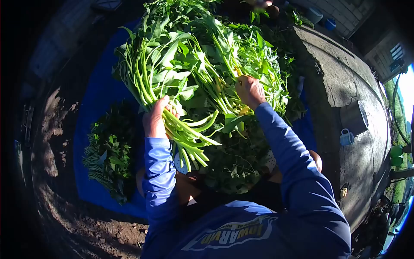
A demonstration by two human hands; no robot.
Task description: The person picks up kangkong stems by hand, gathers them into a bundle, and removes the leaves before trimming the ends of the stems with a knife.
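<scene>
My left hand is closed round a bunch of long green stems, whose cut ends point down and right and whose leaves spread upward. To the right, my right hand is closed at the leafy pile, with its fingers around green stems; some yellowed bits show beside it. Loose stems lie between the two hands. The fingertips of my right hand are partly hidden.
A blue sheet lies under the greens, with another leafy bundle at the left. On the concrete ledge at the right stand a mug and a metal container. Part of another person shows at the top.
</scene>
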